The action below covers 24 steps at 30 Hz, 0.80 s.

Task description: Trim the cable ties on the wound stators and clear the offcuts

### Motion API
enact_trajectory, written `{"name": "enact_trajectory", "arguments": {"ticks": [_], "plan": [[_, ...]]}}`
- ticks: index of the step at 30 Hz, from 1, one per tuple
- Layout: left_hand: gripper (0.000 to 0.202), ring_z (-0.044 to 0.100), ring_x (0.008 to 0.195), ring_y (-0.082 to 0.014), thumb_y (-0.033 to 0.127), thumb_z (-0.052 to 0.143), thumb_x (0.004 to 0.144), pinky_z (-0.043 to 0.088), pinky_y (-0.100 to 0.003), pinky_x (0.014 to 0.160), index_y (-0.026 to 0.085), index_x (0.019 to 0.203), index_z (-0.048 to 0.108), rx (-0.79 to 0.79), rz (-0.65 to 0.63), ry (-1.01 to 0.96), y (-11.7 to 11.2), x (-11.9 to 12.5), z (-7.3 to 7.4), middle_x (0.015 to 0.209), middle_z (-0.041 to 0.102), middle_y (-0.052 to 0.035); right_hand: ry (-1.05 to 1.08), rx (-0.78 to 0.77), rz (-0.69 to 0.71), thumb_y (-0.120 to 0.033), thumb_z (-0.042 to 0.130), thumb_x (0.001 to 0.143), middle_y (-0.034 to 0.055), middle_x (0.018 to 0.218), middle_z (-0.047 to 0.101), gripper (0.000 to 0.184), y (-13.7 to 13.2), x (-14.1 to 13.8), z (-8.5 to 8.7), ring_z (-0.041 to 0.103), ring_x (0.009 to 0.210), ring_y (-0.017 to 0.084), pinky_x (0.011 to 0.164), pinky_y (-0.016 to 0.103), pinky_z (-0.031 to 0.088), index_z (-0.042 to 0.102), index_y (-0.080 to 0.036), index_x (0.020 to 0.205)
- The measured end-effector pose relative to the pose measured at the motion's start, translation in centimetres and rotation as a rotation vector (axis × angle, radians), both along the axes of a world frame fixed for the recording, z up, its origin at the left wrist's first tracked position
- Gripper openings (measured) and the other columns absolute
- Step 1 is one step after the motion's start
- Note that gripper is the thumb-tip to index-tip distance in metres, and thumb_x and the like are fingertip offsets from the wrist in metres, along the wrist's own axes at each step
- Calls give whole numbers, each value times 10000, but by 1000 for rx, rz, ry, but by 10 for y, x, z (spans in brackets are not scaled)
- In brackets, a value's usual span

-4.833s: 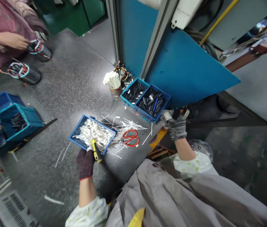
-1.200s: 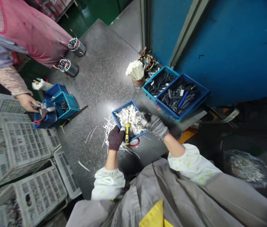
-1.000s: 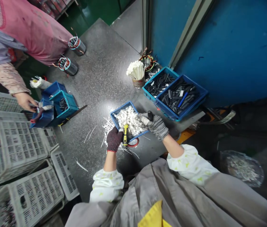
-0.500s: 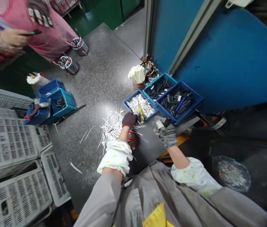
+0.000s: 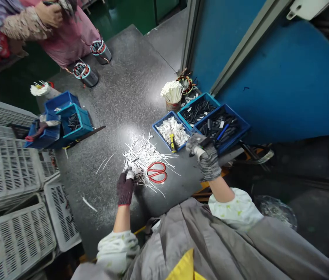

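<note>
My left hand (image 5: 125, 187), in a dark maroon knit glove with white wrapping on a digit, is at the left edge of a loose pile of thin white strips (image 5: 144, 153). Its fingers are drawn together against the strips; what lies between them is hidden. Red-handled scissors (image 5: 156, 172) lie at the pile's right side, their blades under the strips. My right hand (image 5: 207, 158), in a grey knit glove with white wrapping on the thumb, is curled near the blue bins. Something dark shows at its fingers, too unclear to name.
A yellow-handled tool (image 5: 172, 143) rests in a blue tray of white pieces (image 5: 161, 134). Bins of black tubes (image 5: 247, 126) stand beside it, near a can of white sticks (image 5: 172, 105). A co-worker's hand (image 5: 49, 14) is across the table, behind wired cylinders (image 5: 90, 79). White crates (image 5: 15, 241) stand left.
My left hand has moved left and toward me, from beside the white-piece tray to the pile's left edge, uncovering the scissors. My right hand stays near the bins, still curled.
</note>
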<state>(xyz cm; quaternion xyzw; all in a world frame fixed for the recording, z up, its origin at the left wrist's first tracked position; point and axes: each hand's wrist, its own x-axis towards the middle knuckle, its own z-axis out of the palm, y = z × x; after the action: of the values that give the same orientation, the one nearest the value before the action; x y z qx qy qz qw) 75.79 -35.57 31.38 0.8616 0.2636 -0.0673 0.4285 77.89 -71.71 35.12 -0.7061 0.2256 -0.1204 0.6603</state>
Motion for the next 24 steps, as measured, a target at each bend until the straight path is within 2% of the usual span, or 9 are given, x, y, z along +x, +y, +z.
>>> {"name": "enact_trajectory", "arguments": {"ticks": [3, 5, 8, 11, 13, 15, 18, 20, 24], "plan": [[413, 791, 1162, -292, 467, 650, 966, 628, -406, 1053, 199, 1212, 846, 42, 33, 16, 3, -11, -3, 1196, 861, -119, -213, -471, -18, -429, 669, 990, 107, 1293, 834, 196, -45, 4, 14, 746, 1320, 319, 1285, 583, 553, 789, -349, 1122], [416, 789, 1177, -295, 459, 629, 986, 624, -408, 1064, 192, 1222, 843, 68, 36, 18, 2, -18, -3, 1219, 858, -130, -294, -786, 102, -423, 666, 990, 128, 1319, 823, 247, -89, 7, 11, 692, 1413, 340, 1339, 602, 474, 840, -337, 1142], [392, 781, 1232, -300, 440, 603, 1028, 604, -422, 1121, 192, 1226, 833, 104, 50, 32, 7, -34, -4, 1270, 855, -141, -214, -965, 279, -417, 577, 961, 176, 1423, 789, 369, -141, 11, -6, 588, 1560, 422, 1384, 744, 319, 871, -300, 1150], [365, 768, 1304, -283, 406, 598, 1061, 578, -413, 1192, 222, 1283, 821, 181, 154, 27, 29, -59, -10, 1339, 846, -122, -271, -1078, 264, -399, 604, 982, 167, 1410, 802, 373, -144, 1, -11, 618, 1549, 430, 1339, 711, 419, 865, -337, 1242], [366, 736, 1386, -273, 365, 606, 1066, 538, -414, 1258, 246, 1351, 803, 275, 271, 24, 52, -78, -13, 1421, 822, -105, -376, -1084, 191, -344, 587, 1037, 168, 1337, 829, 379, -117, -14, -5, 709, 1447, 411, 1247, 663, 544, 845, -307, 1312], [397, 709, 1431, -286, 335, 614, 1069, 512, -448, 1292, 245, 1421, 773, 383, 392, 53, 82, -95, -13, 1480, 794, -117, -392, -1024, 232, -315, 592, 1063, 157, 1254, 852, 330, -72, -29, 0, 796, 1281, 382, 1125, 608, 633, 843, -279, 1274], [504, 674, 1460, -356, 325, 673, 1055, 508, -534, 1282, 160, 1531, 696, 530, 507, 162, 131, -106, -4, 1524, 749, -201, -236, -933, 519, -368, 655, 1034, 134, 1124, 876, 247, 10, -31, -11, 834, 1029, 329, 939, 498, 681, 857, -237, 1091], [595, 621, 1507, -415, 328, 709, 1050, 486, -599, 1284, 71, 1581, 632, 587, 531, 245, 159, -101, 1, 1570, 698, -263, -72, -896, 758, -350, 644, 1023, 127, 1081, 874, 254, 61, -15, -28, 819, 1004, 295, 941, 434, 659, 858, -213, 1035], [501, 638, 1466, -469, 302, 663, 1093, 484, -637, 1258, -12, 1483, 685, 537, 430, 317, 171, -67, -7, 1511, 709, -314, 208, -1013, 1057, -324, 591, 1094, 150, 1247, 839, 303, 143, 38, -53, 774, 1060, 266, 993, 382, 596, 843, -182, 1184]]}}
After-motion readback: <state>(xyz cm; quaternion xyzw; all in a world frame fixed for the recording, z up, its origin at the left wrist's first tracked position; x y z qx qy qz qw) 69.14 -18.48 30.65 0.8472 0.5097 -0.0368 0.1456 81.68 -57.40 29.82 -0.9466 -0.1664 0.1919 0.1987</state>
